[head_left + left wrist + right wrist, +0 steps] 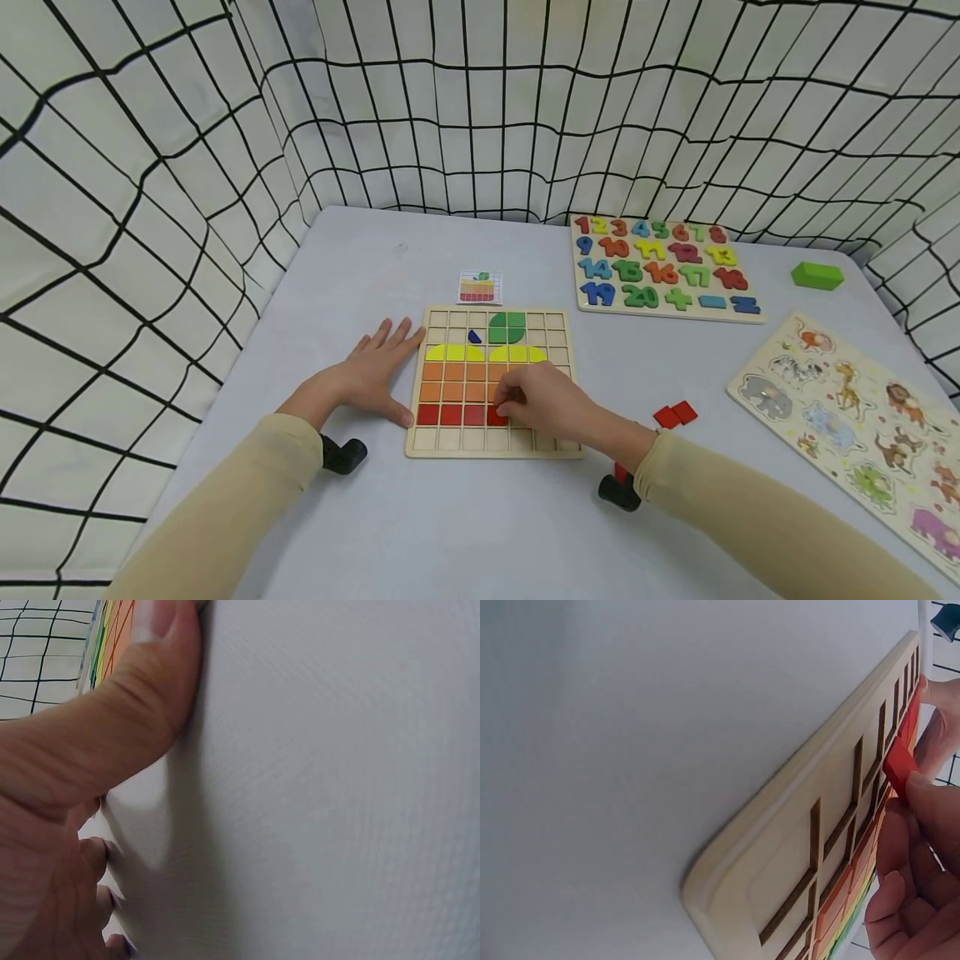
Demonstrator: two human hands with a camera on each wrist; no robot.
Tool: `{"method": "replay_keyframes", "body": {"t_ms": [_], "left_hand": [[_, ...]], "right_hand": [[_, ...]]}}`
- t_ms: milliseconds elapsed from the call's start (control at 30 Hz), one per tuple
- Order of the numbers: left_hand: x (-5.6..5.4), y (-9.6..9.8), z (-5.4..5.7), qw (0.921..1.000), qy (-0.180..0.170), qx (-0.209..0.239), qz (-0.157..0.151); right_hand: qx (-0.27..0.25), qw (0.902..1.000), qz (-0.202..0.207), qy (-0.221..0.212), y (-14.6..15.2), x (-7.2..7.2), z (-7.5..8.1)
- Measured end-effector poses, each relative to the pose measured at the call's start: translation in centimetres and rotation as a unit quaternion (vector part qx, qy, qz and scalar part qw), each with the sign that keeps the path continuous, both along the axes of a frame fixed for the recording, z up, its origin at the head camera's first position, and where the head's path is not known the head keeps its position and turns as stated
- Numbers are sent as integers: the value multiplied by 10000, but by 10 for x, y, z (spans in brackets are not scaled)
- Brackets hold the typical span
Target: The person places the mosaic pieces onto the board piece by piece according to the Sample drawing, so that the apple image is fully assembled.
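Observation:
A wooden grid board (450,439) lies flat on the table, with rows of yellow, orange and red tiles plus green leaf-like pieces (507,328) and a small blue piece (474,337). Over its red row (451,414), my right hand (543,402) pinches a red square tile (900,766) between thumb and finger, the tile tilted above the cells. My left hand (371,377) lies with fingers spread at the board's left side, its thumb (142,690) touching the edge. Just behind the board is a small pattern card (480,287) showing a similar coloured picture.
Loose red tiles (675,414) lie to the right of the board, and another red piece (620,472) shows by my right wrist. A number puzzle (667,267), a green block (817,276) and an animal puzzle (847,433) occupy the right side. Black netting surrounds the table.

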State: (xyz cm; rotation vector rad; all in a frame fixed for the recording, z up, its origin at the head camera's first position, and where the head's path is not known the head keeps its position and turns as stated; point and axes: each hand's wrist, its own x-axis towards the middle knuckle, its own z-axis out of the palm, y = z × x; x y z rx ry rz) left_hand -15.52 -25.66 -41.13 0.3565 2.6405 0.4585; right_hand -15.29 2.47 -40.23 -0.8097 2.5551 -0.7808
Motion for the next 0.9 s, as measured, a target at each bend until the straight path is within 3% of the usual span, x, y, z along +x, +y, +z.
{"method": "replay_keyframes", "body": {"t_ms": [167,667,900], "left_hand": [[0,0,1,10000,17,-19,-16],[1,0,1,10000,28,-30,-12],[1,0,2,10000,12,-3,-23]], "right_hand": [[212,9995,-138,178,-4,3,2],[223,9970,107,738,-5,6,-4],[143,9987,-204,455,15,6,3]]}}
